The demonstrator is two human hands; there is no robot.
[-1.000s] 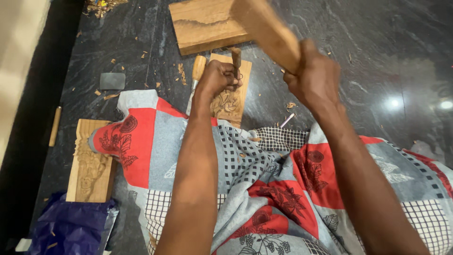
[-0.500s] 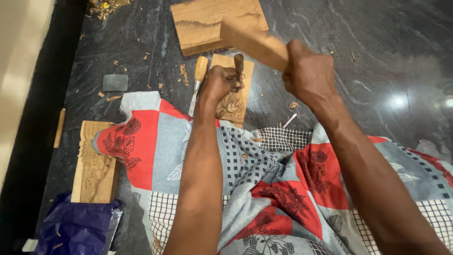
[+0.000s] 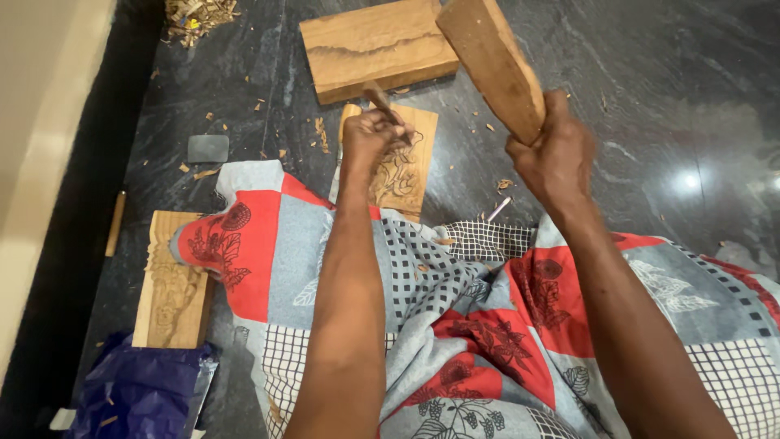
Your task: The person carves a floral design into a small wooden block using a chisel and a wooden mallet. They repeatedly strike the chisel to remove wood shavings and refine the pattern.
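My left hand point(image 3: 370, 136) grips a chisel point(image 3: 379, 97) whose wooden handle sticks up from the fist. Its tip rests on a small carved wood panel point(image 3: 402, 167) lying on the dark stone floor. My right hand point(image 3: 556, 158) holds a thick wooden mallet point(image 3: 493, 63), raised up and to the right of the chisel, apart from it. A red, grey and checked cloth point(image 3: 455, 325) covers my lap below both arms.
A large plain wood block point(image 3: 375, 47) lies beyond the panel. Another carved panel point(image 3: 171, 284) lies at the left, by a blue plastic bag point(image 3: 138, 394). A small grey stone point(image 3: 208, 148), wood chips point(image 3: 199, 15) and a thin metal tool point(image 3: 497, 210) lie on the floor.
The mallet came down toward the chisel half a second ago and has now swung back up and to the right. My left hand stays on the chisel at the panel.
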